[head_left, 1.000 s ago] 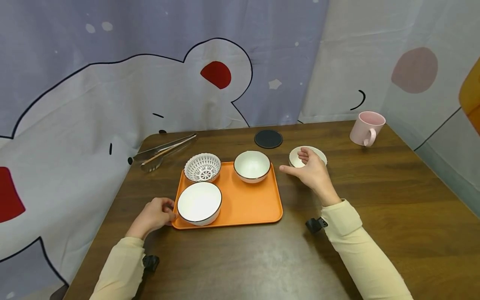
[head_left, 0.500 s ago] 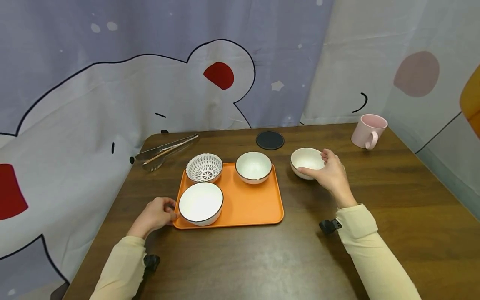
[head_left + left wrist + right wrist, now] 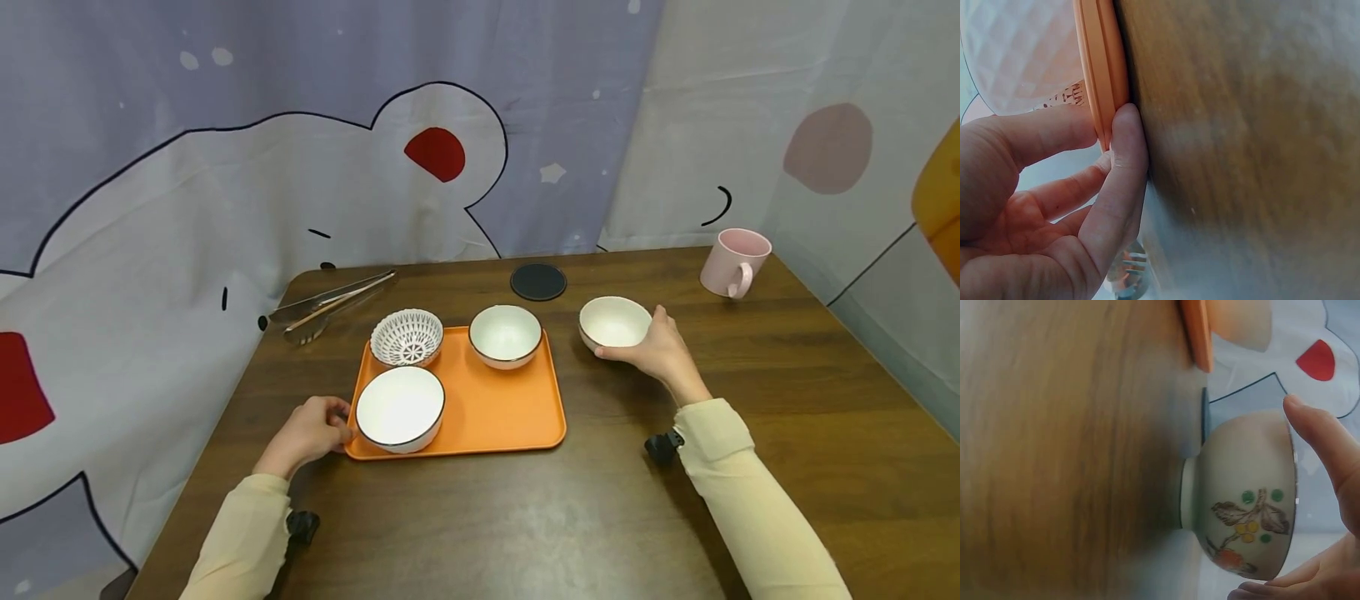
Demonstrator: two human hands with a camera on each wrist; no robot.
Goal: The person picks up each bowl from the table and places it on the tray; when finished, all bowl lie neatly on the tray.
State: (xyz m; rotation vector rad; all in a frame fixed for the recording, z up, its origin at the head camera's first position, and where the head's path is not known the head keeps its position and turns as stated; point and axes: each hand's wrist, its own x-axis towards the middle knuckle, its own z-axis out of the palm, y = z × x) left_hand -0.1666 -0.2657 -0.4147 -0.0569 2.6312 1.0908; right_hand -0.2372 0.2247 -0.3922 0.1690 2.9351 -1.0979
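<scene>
My left hand (image 3: pixel 306 433) pinches the left front edge of the orange tray (image 3: pixel 498 421); the left wrist view shows the tray edge (image 3: pixel 1102 69) between thumb and fingers. Across the table, my right hand (image 3: pixel 663 354) spans a small white bowl (image 3: pixel 615 321) at its rim, thumb in front and fingers at the right side. Fruit and leaves decorate the outside of this bowl (image 3: pixel 1247 494) in the right wrist view. On the tray stand a white dark-rimmed bowl (image 3: pixel 400 404), a patterned bowl (image 3: pixel 407 335) and a pale dark-rimmed bowl (image 3: pixel 505 333).
Metal tongs (image 3: pixel 341 300) and a fork-like utensil (image 3: pixel 306 332) lie at the back left. A black round coaster (image 3: pixel 538 282) is behind the tray, and a pink mug (image 3: pixel 735 262) stands at the back right corner. A printed curtain (image 3: pixel 315 192) hangs behind the table.
My right hand has moved right from over the small white bowl to its right side, and its thumb has come in to the front rim. The left hand stays at the tray.
</scene>
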